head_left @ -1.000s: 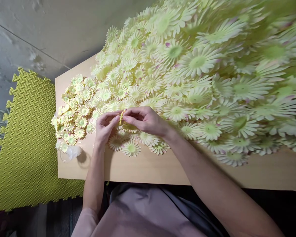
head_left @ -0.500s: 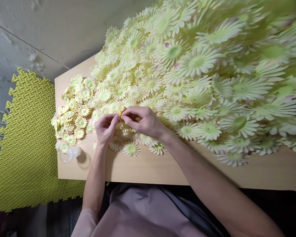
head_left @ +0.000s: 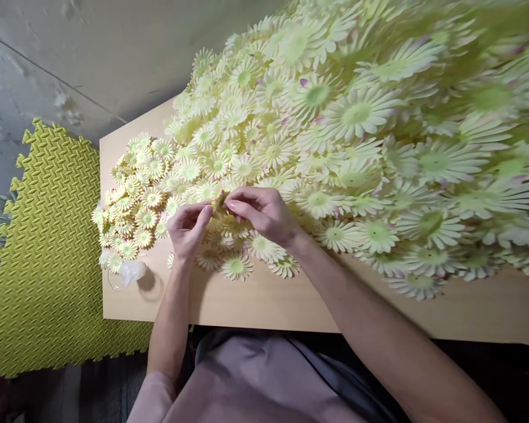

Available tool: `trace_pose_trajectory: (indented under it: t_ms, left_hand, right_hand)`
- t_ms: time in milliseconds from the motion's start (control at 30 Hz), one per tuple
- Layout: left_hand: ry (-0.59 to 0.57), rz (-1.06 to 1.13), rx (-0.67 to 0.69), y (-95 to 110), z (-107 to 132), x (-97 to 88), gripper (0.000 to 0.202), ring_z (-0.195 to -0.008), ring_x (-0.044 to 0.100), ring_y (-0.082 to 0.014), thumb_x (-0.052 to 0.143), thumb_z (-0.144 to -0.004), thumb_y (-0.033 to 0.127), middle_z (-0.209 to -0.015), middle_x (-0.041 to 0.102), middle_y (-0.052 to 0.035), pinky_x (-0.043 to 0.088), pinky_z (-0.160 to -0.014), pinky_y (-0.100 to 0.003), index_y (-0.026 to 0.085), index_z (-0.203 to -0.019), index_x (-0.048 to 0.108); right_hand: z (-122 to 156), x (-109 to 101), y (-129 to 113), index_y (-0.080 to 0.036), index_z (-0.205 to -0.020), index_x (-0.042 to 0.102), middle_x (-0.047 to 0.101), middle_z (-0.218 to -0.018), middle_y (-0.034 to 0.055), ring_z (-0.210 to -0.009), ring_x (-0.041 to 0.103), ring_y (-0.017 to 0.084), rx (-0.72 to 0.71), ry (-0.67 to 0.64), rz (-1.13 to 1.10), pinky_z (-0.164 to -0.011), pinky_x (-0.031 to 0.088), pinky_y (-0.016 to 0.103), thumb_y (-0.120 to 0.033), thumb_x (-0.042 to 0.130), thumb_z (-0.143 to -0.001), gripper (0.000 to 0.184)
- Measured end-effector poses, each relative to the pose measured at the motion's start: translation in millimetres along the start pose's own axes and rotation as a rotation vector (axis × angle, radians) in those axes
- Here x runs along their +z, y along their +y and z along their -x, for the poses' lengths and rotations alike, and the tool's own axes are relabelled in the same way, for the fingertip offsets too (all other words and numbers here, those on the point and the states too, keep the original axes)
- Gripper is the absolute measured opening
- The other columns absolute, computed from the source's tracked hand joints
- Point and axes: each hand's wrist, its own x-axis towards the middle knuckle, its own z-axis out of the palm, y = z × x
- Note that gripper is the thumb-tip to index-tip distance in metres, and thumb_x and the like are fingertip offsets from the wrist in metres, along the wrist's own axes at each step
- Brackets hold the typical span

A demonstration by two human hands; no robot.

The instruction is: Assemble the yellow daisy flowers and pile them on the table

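Note:
Between my two hands is a small yellowish artificial flower (head_left: pixel 219 202) with a bit of pink on it, partly hidden by the fingers. My left hand (head_left: pixel 187 230) pinches its left side between thumb and forefinger. From the right, my right hand (head_left: pixel 264 214) grips the other side with closed fingertips. Both hands hover just over the near edge of a large heap of pale yellow-green artificial flowers (head_left: pixel 317 200). A smaller pile of little daisy-like flower heads (head_left: pixel 145 218) lies to the left of my left hand.
On the wooden table (head_left: pixel 255 305), a clear plastic cup (head_left: pixel 131 273) with whitish contents stands near the left front corner. Yellow interlocking foam mats (head_left: pixel 48 247) lean beyond the table's left edge. A grey wall (head_left: pixel 114 53) rises behind.
My right hand has drawn slightly to the right, away from the left, so more of the flower shows between them. My left hand has barely moved. The view has shifted a little.

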Motion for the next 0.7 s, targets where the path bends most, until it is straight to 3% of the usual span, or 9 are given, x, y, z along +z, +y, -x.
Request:
trace_pose_trajectory:
  t_ms: [167,267,433,700]
  left_hand:
    - [-0.047,-0.073,0.09,3.8,-0.2,-0.6,0.008,-0.07,0.07,-0.011,0.076,-0.075,0.023,-0.081,0.077,-0.0037,0.056,-0.065,-0.021,0.019,-0.081,0.076]
    - [-0.052,-0.087,0.095,5.0,0.3,-0.9,0.007,-0.072,0.071,-0.0116,0.076,-0.075,0.022,-0.082,0.077,-0.0038,0.056,-0.066,-0.022,0.019,-0.082,0.077]
    - [0.019,-0.023,0.01,3.1,0.3,-1.2,0.013,-0.07,0.07,-0.0113,0.077,-0.074,0.029,-0.079,0.075,-0.0034,0.057,-0.067,-0.022,0.019,-0.081,0.076]
    - [0.116,0.172,-0.192,-3.6,-5.6,-1.3,0.023,-0.062,0.062,-0.006,0.079,-0.071,0.037,-0.071,0.065,0.0019,0.054,-0.058,-0.018,0.017,-0.076,0.068]
  right_hand:
    - [1.1,4.9,4.6,-0.017,-0.075,0.067,0.063,-0.068,0.002,-0.055,0.052,0.011,-0.046,0.026,0.131,-0.05,0.041,0.026,-0.041,0.08,-0.07,0.029]
    - [0.7,5.5,5.8,-0.017,-0.076,0.068,0.066,-0.07,0.0026,-0.056,0.054,0.012,-0.028,0.035,0.118,-0.05,0.043,0.026,-0.043,0.078,-0.072,0.028]
    - [-0.9,3.0,4.0,-0.019,-0.083,0.069,0.068,-0.079,0.0032,-0.067,0.061,0.014,0.011,-0.013,0.02,-0.061,0.049,0.027,-0.04,0.072,-0.08,0.021]
    - [-0.1,1.6,5.0,-0.019,-0.087,0.058,0.055,-0.075,0.0004,-0.065,0.05,0.012,0.049,-0.1,0.006,-0.058,0.04,0.026,-0.04,0.057,-0.092,0.021]
